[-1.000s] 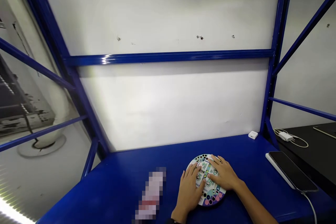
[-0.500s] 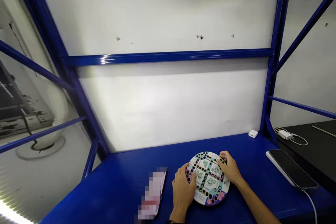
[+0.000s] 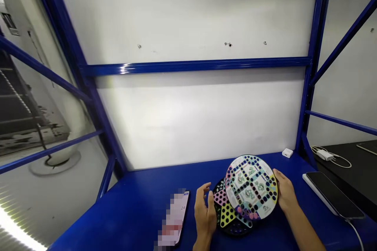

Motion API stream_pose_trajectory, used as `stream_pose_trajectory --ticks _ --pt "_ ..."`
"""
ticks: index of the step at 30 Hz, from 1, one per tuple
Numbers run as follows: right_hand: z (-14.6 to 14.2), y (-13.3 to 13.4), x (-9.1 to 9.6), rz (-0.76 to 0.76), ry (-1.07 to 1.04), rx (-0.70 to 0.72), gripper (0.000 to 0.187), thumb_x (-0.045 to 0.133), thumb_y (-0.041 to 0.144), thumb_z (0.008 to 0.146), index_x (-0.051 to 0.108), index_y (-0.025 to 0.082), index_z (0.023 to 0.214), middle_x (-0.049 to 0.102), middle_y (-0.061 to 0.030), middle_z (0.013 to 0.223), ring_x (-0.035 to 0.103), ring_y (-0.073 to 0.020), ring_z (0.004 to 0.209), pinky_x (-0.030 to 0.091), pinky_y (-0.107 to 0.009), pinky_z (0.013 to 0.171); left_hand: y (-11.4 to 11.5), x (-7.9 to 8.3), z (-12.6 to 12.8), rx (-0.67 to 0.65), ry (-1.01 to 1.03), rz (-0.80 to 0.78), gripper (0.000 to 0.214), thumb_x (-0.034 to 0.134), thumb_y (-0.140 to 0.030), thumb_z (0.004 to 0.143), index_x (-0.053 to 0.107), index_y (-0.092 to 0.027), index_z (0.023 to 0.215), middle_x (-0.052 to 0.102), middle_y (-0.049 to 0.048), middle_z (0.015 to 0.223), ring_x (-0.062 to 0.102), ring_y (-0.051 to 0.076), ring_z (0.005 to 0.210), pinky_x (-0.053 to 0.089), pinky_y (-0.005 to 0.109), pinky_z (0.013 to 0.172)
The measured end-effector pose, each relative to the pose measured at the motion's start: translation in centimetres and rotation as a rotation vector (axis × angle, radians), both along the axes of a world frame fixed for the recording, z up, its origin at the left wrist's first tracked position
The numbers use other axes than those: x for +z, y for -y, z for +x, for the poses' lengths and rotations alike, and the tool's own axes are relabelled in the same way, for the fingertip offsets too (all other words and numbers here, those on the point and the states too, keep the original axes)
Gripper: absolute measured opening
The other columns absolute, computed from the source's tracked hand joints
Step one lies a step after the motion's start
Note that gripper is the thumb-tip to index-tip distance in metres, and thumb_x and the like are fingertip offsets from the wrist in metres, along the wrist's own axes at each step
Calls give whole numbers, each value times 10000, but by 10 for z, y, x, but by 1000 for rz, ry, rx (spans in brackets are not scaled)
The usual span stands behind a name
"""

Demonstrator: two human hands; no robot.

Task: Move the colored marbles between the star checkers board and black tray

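Note:
My right hand (image 3: 286, 192) grips the right edge of a round, white game board (image 3: 250, 188) printed with coloured paths of round holes. This board is raised and tilted above a black round Chinese checkers board (image 3: 228, 213) with pink and yellow star points, covering much of its right side. At the lower board's left edge, my left hand (image 3: 205, 211) has its thumb and fingers apart and holds nothing. Whether it touches that rim I cannot tell.
On the blue table (image 3: 132, 200), a phone (image 3: 176, 219) lies left of my left hand. Another phone on a white stand (image 3: 332, 194) is at the right, with a cable. A small white box (image 3: 287, 153) sits by the back right post. A charger (image 3: 324, 155) rests on the black surface.
The white game board has come up and right in my right hand, uncovering the star-patterned board beneath. My left hand has let go of its left side.

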State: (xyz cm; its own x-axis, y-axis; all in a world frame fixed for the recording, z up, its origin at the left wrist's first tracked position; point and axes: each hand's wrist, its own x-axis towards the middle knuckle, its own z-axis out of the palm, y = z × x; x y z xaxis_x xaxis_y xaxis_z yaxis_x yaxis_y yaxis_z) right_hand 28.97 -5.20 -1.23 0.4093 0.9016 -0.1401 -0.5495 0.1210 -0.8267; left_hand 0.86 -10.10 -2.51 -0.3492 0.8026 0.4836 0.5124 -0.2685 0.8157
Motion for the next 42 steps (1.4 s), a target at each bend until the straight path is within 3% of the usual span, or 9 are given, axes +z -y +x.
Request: stream_pose_trajectory --ticks 4,6,12,16,20,27,33,37,42 --pt "35 10 19 84 107 -343 483 836 496 587 648 182 901 653 15 714 635 -164 659 567 -302 625 -1 2 4 -54 -48 -93 368 457 -486 915 635 -214 1088 672 89 1111 629 270 1069 534 454 920" --pt "42 18 30 146 265 -415 494 792 534 652 645 175 959 653 -7 803 647 -180 748 575 -312 673 -1 4 7 -68 -67 -110 359 459 -483 910 640 -216 1068 674 87 1103 628 269 1069 531 450 925" --pt "35 26 31 58 533 -274 738 826 488 577 558 187 1195 655 -43 979 663 -216 863 563 -327 757 0 7 8 -87 -88 -121 357 449 -483 908 642 -220 1053 678 83 1095 630 269 1064 527 443 920" --pt "38 21 16 -15 799 -181 572 740 544 610 676 163 1031 648 -30 779 619 -211 714 506 -306 629 0 7 7 -102 -93 -125 359 439 -488 916 638 -221 1049 676 84 1089 630 266 1058 527 436 918" --pt "48 24 18 -115 954 -278 506 614 605 734 711 167 968 485 35 527 498 -172 535 429 -307 575 1 9 7 -104 -89 -120 353 447 -488 914 638 -220 1040 677 82 1078 634 262 1044 531 425 906" --pt "87 35 32 -332 1012 -360 417 575 609 763 663 203 733 584 -34 536 564 -232 613 416 -328 602 3 13 9 -121 -90 -136 339 458 -483 911 640 -222 1029 685 87 1062 639 273 1020 531 433 889" --pt "101 25 6 -317 1012 -124 472 546 586 769 343 252 505 402 22 439 396 -145 471 332 -287 487 3 13 9 -112 -99 -142 356 437 -497 914 636 -223 1024 687 78 1038 644 255 1003 531 404 877" --pt "104 10 -21 -299 1069 -10 303 563 530 724 521 232 693 535 11 549 534 -186 544 403 -293 542 4 14 9 -102 -117 -155 361 424 -498 920 638 -227 1028 692 70 1020 650 250 989 535 393 858" --pt "95 3 -42 -322 1202 10 411 539 537 737 611 201 963 664 -37 777 645 -232 735 474 -328 688 4 13 9 -105 -143 -153 355 440 -500 909 641 -230 1021 690 74 1039 650 256 997 536 401 866"
